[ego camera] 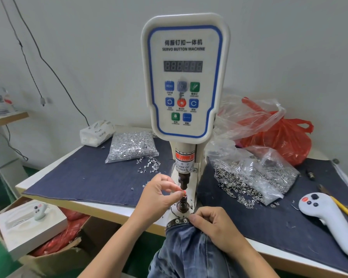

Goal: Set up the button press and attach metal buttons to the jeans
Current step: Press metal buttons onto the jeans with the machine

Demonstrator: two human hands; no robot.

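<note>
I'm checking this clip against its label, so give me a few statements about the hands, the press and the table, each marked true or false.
1. The left hand has its fingertips at the lower post of the button press, under the plunger. True.
2. The right hand is pressing a key on the control panel. False: it holds the jeans at the waistband, by the base of the press.
3. The number display shows a lit count. False: its digits look dark.
4. A clear bag of silver tacks lies left of the press, with loose ones spilled beside it. True.
5. The white handheld controller lies on the table's right side. True.
</note>
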